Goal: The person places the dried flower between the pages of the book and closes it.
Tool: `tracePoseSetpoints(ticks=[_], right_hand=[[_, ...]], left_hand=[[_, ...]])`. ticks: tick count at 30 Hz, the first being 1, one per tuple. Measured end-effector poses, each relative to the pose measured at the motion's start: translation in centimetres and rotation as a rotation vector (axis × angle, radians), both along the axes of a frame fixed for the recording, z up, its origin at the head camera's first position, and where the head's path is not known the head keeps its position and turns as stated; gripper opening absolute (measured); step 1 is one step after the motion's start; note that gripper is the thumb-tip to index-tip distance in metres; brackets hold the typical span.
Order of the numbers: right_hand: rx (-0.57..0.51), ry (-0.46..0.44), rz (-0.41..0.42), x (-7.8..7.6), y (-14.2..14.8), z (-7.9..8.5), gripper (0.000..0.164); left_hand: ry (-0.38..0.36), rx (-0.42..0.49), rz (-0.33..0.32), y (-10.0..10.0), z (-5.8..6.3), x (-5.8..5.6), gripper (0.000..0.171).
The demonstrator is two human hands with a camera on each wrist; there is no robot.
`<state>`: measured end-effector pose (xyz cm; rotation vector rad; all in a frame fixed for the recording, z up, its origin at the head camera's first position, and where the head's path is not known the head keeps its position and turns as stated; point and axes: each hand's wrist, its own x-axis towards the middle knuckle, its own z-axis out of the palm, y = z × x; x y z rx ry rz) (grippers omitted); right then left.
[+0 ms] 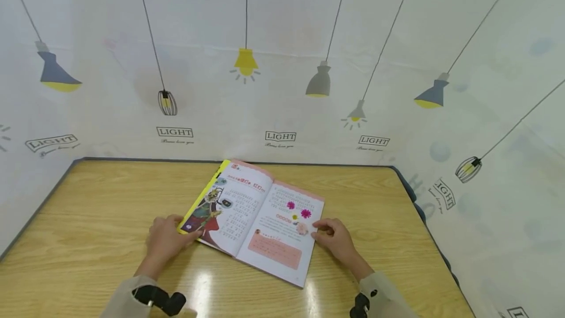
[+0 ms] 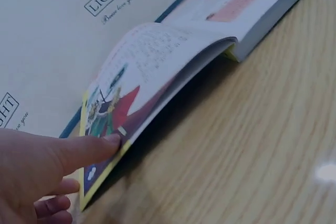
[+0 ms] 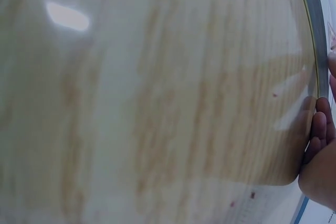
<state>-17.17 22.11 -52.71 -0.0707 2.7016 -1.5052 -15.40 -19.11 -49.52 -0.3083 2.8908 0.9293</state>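
Observation:
An open book (image 1: 269,225) lies tilted on the wooden table, its pages printed with text, a cartoon figure on the left page and pink flowers on the right. My left hand (image 1: 164,242) grips the lower left edge, thumb on the page and fingers beneath. In the left wrist view the left side of the book (image 2: 152,56) bows up off the table, held by the left hand (image 2: 47,166). At the right edge my right hand (image 1: 337,240) holds the book between thumb and curled fingers. Only part of the right hand (image 3: 320,166) shows in the right wrist view.
The wooden table (image 1: 106,200) has a dark edge and meets a pale wall covering (image 1: 212,87) printed with hanging lamps and the word LIGHT. Black straps with small devices (image 1: 161,300) sit on both sleeves. Light reflects off the table front.

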Motion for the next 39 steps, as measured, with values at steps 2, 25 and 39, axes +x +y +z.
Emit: tracePoseSetpoints(ticks=[2, 25, 39], right_hand=[[0.001, 0.007, 0.004, 0.0, 0.0, 0.0, 0.020], [-0.009, 0.128, 0.061, 0.4, 0.2, 0.0, 0.022], [-0.012, 0.021, 0.004, 0.1, 0.1, 0.0, 0.019]], left_hand=[[-0.036, 0.041, 0.013, -0.1, 0.3, -0.2, 0.083], [-0.010, 0.352, -0.010, -0.2, 3.6, 0.1, 0.061], [0.183, 0.399, -0.087, 3.0, 7.5, 1.9, 0.051]])
